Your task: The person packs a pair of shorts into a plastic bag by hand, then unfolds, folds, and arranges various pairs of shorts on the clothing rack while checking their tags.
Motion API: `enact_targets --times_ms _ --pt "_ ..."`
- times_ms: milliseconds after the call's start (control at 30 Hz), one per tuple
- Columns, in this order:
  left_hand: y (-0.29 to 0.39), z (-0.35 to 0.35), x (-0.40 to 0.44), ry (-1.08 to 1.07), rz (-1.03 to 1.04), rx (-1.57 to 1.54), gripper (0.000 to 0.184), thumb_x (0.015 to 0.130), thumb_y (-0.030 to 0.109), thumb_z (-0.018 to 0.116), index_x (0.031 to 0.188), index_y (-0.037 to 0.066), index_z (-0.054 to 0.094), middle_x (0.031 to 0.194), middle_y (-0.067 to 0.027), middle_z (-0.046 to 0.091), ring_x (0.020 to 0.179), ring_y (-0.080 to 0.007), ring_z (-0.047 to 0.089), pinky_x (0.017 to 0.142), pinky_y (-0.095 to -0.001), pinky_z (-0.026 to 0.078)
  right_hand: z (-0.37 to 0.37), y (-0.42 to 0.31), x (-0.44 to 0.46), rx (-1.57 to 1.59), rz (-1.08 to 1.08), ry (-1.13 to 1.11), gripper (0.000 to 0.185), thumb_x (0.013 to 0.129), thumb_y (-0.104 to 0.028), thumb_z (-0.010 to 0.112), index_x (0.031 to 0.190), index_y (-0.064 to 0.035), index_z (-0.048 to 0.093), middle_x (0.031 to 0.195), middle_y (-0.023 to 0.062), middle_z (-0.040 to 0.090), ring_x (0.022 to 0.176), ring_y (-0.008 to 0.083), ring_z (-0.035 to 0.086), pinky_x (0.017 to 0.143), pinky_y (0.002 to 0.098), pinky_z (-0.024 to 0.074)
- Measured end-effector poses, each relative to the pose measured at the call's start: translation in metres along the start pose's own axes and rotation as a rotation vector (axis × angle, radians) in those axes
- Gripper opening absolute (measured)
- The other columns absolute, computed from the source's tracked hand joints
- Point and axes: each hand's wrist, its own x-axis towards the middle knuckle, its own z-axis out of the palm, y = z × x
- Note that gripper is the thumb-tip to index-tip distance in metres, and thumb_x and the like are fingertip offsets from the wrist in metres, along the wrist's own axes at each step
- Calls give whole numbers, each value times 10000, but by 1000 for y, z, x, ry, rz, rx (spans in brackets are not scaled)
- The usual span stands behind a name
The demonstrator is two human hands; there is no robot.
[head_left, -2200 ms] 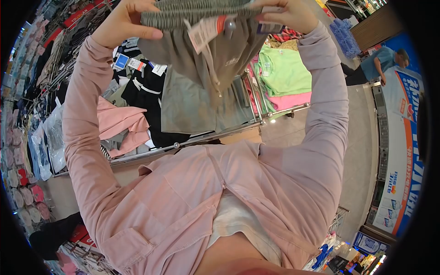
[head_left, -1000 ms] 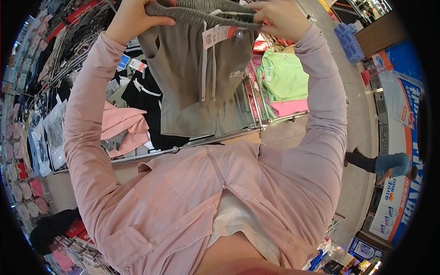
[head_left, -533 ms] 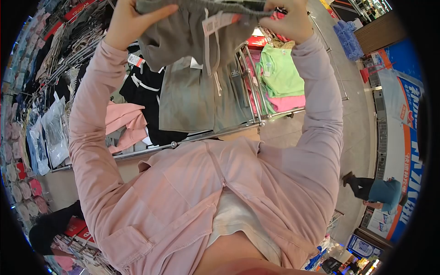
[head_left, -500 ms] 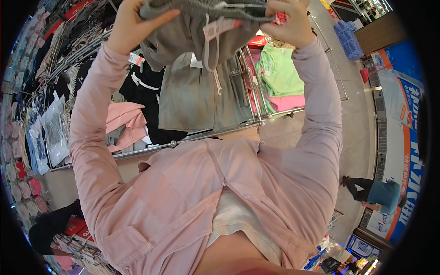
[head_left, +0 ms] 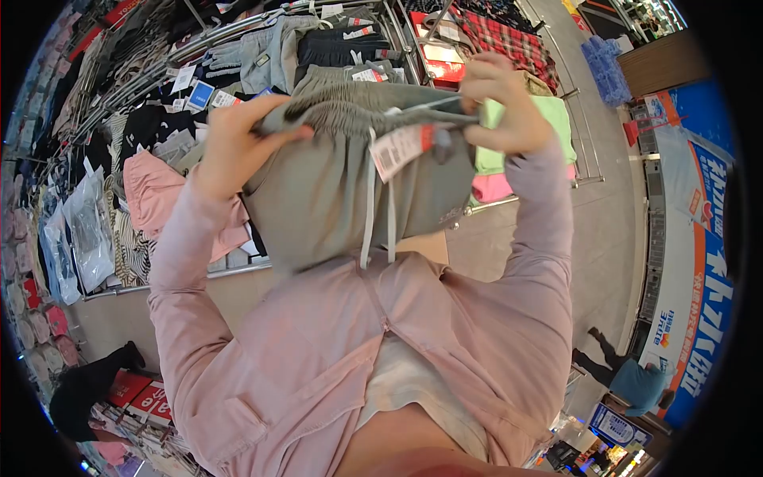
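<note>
Grey-green drawstring shorts [head_left: 326, 191] hang spread between my two hands, close in front of my chest. My left hand [head_left: 242, 143] is closed on one end of the gathered elastic waistband, its thumb lying across the front. At the other end my right hand [head_left: 505, 107] pinches the waistband. Two pale drawstring ends dangle down the front. A white paper tag [head_left: 399, 149] with an orange-red end hangs from the waist. Behind them, another pair of grey-green shorts [head_left: 346, 75] lies on the display rack, partly hidden.
A metal-railed display rack holds black shorts [head_left: 342, 48], pink clothing [head_left: 155, 195], green clothing [head_left: 548, 127] and a red plaid garment [head_left: 509, 40]. Plastic-wrapped garments [head_left: 87, 226] hang at the left. A person in a teal top [head_left: 636, 385] is in the aisle at right.
Both hands have come down and nearer my body with the shorts. The shorts now hang fully in view, and more of the rack shows behind them. The person at right has shifted lower in view.
</note>
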Motion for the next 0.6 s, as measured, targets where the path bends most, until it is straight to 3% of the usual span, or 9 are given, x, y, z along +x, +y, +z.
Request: enact_targets --times_ms 67,133,200,267,300,400,433,467,600 --pt "-67 42 21 -25 -72 58 382 677 318 757 854 2 633 672 -174 590 594 -309 584 548 -348 432 49 58 11 35 158 -186 211 538 -244 639 634 -79 550 699 68 533 692 241 539 715 396 424" --pt "-130 86 39 -188 -289 63 436 657 364 764 829 -13 625 704 -200 596 691 -341 601 603 -384 438 119 117 14 76 269 -212 238 561 -290 663 679 -91 605 725 77 563 721 268 567 651 387 445" --pt "-207 143 42 -259 -441 118 440 655 354 767 856 -12 630 806 -209 615 792 -346 604 681 -385 455 192 171 16 -190 307 -342 255 566 -297 682 771 -146 664 812 78 595 844 272 581 794 413 443" --pt "-265 191 38 -302 -591 139 451 667 338 764 951 12 635 989 -190 625 940 -335 595 816 -371 466 235 180 22 -384 355 -442 277 587 -284 684 843 -175 689 927 69 606 991 264 550 982 461 339" --pt "-284 211 34 -305 -641 172 450 674 330 760 976 21 632 998 -180 629 953 -326 597 825 -370 468 269 199 20 -401 385 -470 219 580 -262 677 770 -153 682 890 52 584 1048 230 506 1033 518 237" --pt "-299 228 33 -256 -739 230 436 692 301 749 1014 35 624 1011 -165 634 970 -312 599 834 -372 472 307 214 24 -493 416 -300 238 587 -243 674 814 -173 691 966 68 574 1103 237 477 1068 510 185" --pt "-298 229 32 -195 -779 255 421 703 281 741 1025 39 619 1013 -160 635 974 -308 599 832 -376 475 309 222 27 -392 547 -401 270 593 -223 677 859 -179 689 1141 105 537 1222 258 390 1092 504 125" --pt "-300 229 32 -207 -791 254 421 703 281 741 1025 39 619 1013 -160 635 974 -308 599 832 -376 475 310 224 28 -380 548 -413 270 593 -223 677 859 -179 689 1141 105 537 1222 258 390 1092 504 125" --pt "-283 222 42 -99 -822 174 359 738 158 672 1078 83 585 1061 -131 624 1009 -302 581 838 -377 460 314 213 29 -358 617 -238 353 624 -142 663 976 -144 641 1410 152 304 1344 292 214 1081 502 118"
